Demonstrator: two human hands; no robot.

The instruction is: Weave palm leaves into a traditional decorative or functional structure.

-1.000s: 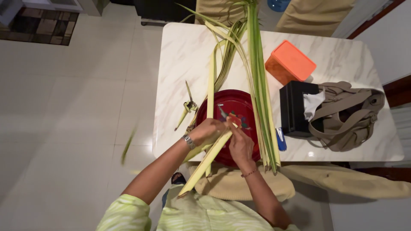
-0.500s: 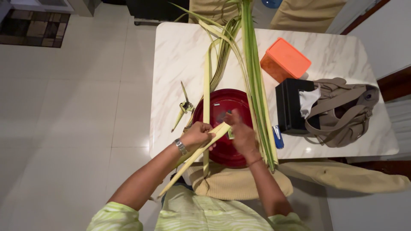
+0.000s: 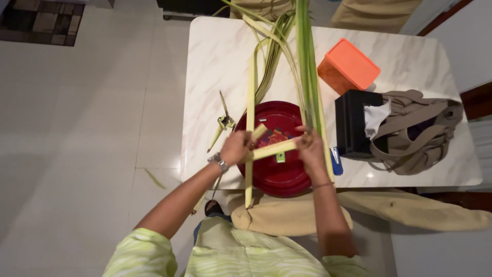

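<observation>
Fingers of left hand (image 3: 236, 147) and right hand (image 3: 309, 147) pinch opposite ends of a pale leaf strip (image 3: 271, 150) over the red tray (image 3: 279, 177) at the table's (image 3: 215, 61) near edge. Long green leaves (image 3: 306, 66) run past the right hand; orange box (image 3: 348, 66), black tissue box (image 3: 351, 123) and bag (image 3: 415, 131) sit toward the right edge.

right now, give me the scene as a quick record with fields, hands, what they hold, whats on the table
left hand: grips a pale leaf strip at its left end
right hand: pinches the same strip at its right end
strip position: held level above the red plate, crossing a long upright strip
leaves: long green leaves run up the table
right of plate: black tissue box, beige bag, orange box
left of plate: small folded leaf piece
</observation>
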